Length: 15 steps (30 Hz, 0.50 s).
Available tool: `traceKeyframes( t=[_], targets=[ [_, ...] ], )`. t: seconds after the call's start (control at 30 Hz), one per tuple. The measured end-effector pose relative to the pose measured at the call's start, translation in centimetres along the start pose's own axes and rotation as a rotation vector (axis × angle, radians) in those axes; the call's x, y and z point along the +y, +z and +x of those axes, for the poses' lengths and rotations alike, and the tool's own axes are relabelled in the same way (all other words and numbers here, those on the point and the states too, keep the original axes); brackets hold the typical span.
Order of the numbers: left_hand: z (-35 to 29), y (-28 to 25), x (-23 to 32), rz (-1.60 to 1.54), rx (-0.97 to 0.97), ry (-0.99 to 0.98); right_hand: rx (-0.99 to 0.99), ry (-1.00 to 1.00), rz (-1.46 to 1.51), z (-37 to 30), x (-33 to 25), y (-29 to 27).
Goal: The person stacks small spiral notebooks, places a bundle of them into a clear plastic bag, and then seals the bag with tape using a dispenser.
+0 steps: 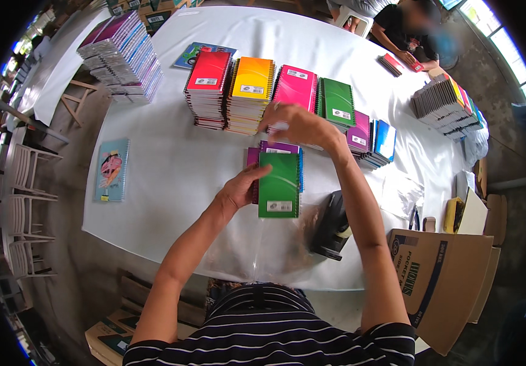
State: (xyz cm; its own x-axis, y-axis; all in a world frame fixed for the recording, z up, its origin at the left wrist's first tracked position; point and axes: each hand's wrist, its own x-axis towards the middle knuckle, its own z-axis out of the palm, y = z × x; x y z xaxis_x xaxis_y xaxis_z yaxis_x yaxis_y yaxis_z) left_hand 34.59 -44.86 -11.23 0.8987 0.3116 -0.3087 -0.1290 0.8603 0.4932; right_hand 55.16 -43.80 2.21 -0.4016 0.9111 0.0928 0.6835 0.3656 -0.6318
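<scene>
Several small spiral notebooks are gathered in my left hand point(242, 185), its thumb lying over their left edge. A green notebook point(279, 183) is on top, with purple and blue ones showing from under it. Just beyond, my right hand point(296, 125) hovers at the near end of the pink notebook stack point(295, 85); its fingers are blurred. Beside that stack are the yellow notebook stack point(253, 76), the red notebook stack point(208, 73) and the green notebook stack point(337, 100). Lower purple point(359, 131) and blue point(385, 140) stacks continue to the right.
A black stapler-like tool point(331, 229) lies by my right forearm. An open cardboard box point(440, 277) stands at the table's right edge. Tall notebook piles point(122, 58) point(446, 107) rise at both far sides. A light-blue notebook point(112, 169) lies left. Another person point(406, 33) sits at the far right.
</scene>
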Motion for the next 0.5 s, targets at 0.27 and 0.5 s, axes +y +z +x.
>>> traceKeyframes(
  t=[0.27, 0.5],
  targets=[
    [-1.9, 0.4, 1.7, -0.136, 0.140, 0.023, 0.612, 0.198, -0.804, -1.7, 7.5, 4.2],
    [-2.6, -1.4, 1.0, 0.082, 0.186, 0.174, 0.705, 0.229, -0.395, -2.6, -0.3, 3.3]
  ],
)
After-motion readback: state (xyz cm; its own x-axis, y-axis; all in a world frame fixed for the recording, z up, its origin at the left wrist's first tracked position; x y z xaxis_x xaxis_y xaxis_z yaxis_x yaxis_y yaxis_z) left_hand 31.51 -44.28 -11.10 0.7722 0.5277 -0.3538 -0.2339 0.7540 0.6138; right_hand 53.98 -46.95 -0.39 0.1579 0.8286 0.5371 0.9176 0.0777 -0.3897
